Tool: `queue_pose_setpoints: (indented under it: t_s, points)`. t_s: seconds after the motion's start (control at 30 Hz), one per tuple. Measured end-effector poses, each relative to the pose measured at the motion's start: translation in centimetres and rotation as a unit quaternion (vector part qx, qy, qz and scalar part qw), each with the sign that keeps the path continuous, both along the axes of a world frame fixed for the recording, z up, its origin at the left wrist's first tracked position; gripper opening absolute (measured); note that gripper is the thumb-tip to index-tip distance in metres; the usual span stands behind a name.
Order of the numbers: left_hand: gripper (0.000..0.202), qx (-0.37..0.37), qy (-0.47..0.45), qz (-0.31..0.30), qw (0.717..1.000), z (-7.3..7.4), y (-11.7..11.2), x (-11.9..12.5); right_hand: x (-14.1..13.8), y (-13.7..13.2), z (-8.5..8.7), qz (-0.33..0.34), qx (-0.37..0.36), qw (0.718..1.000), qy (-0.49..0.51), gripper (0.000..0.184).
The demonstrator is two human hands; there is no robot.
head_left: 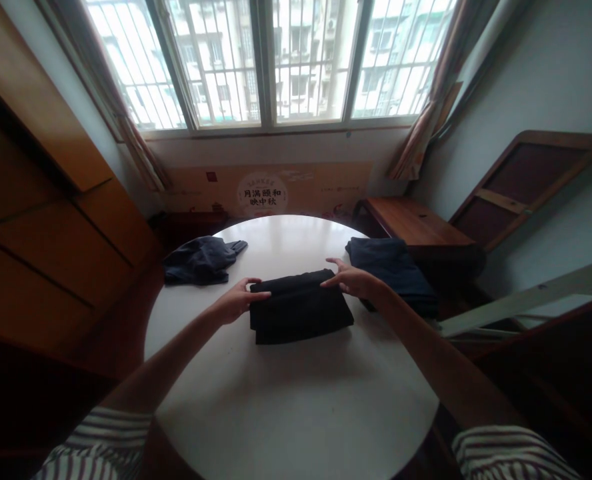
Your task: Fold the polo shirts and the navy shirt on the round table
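A folded black garment (301, 307) lies as a flat rectangle on the white round table (296, 413); its exact kind cannot be told. At its left edge my left hand (233, 302) grips the cloth, thumb on top and the other fingers partly hidden at the side. Over the far right corner is my right hand (352, 279), thumb touching the cloth and index finger stretched out apart from it. A crumpled dark blue-grey garment (201, 260) rests at the table's far left. Beyond my right hand sits a stack of folded dark navy clothing (393, 270), partly behind my forearm.
A wooden bench (416, 220) stands past the table's far right side, near a leaning wooden frame (531, 180). Wooden cabinets (41, 247) line the left. Behind the table are a printed banner (321, 183) and a barred window (266, 67) with curtains.
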State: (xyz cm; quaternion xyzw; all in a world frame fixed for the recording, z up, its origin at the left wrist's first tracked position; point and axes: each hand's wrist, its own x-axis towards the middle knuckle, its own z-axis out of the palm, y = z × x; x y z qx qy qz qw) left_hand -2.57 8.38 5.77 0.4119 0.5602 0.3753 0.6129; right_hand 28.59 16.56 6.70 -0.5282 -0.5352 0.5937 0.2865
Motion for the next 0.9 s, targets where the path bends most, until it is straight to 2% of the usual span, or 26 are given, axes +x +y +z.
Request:
queue_pose_setpoints:
  t_s: [0.07,0.1,0.13,0.2,0.27,0.3,0.37,0.4,0.47,0.57,0.67,0.73,0.8,0.83,0.9]
  points:
    - [0.079,0.037,0.120,-0.026,0.992,0.3,-0.6,-0.1,0.3,0.2,0.0,0.039,0.017,0.996,-0.082,0.098]
    - [0.075,0.084,0.210,-0.031,0.974,0.5,-1.0,0.1,0.3,0.3,0.1,0.056,0.044,0.987,-0.146,0.096]
    - [0.068,0.150,0.306,-0.029,0.940,0.6,-1.4,0.4,0.1,0.3,0.1,0.065,0.090,0.969,-0.218,0.091]
    - [0.052,0.304,0.455,-0.025,0.837,0.7,-2.2,1.6,-0.7,0.3,0.0,0.068,0.224,0.911,-0.339,0.076]
    - [0.046,0.422,0.514,-0.071,0.743,0.2,-3.0,3.3,-2.1,0.2,-0.4,0.106,0.363,0.846,-0.376,0.063]
    - [0.049,0.447,0.526,-0.113,0.714,-0.4,-3.3,4.0,-2.8,0.2,-0.9,0.146,0.409,0.821,-0.370,0.060]
    - [0.060,0.439,0.547,-0.184,0.688,-2.2,-3.8,5.1,-3.9,0.1,-2.1,0.231,0.437,0.791,-0.362,0.058]
    - [0.066,0.419,0.559,-0.199,0.687,-3.1,-4.1,5.3,-4.1,0.2,-2.8,0.254,0.425,0.785,-0.372,0.058]
    - [0.074,0.383,0.576,-0.198,0.694,-4.9,-4.5,5.0,-4.0,0.4,-4.2,0.247,0.390,0.787,-0.410,0.061]
    - [0.066,0.380,0.566,-0.172,0.712,-5.7,-4.4,3.3,-2.7,1.3,-4.7,0.239,0.387,0.789,-0.414,0.063]
    - [0.054,0.395,0.520,-0.108,0.750,-4.7,-2.2,1.2,-1.7,2.9,-3.1,0.273,0.375,0.805,-0.371,0.066]
    - [0.062,0.360,0.476,-0.090,0.797,-3.7,0.4,0.0,-1.5,4.1,-1.5,0.299,0.300,0.827,-0.369,0.071]
    - [0.070,0.285,0.430,-0.129,0.847,-3.0,3.0,-1.0,-1.7,5.1,-0.2,0.324,0.201,0.845,-0.375,0.068]
    - [0.068,0.250,0.412,-0.160,0.862,-2.7,4.0,-1.3,-1.9,5.5,0.4,0.333,0.162,0.852,-0.370,0.065]
    - [0.058,0.222,0.392,-0.208,0.869,-2.0,5.2,-1.7,-2.0,5.6,1.7,0.337,0.125,0.865,-0.350,0.061]
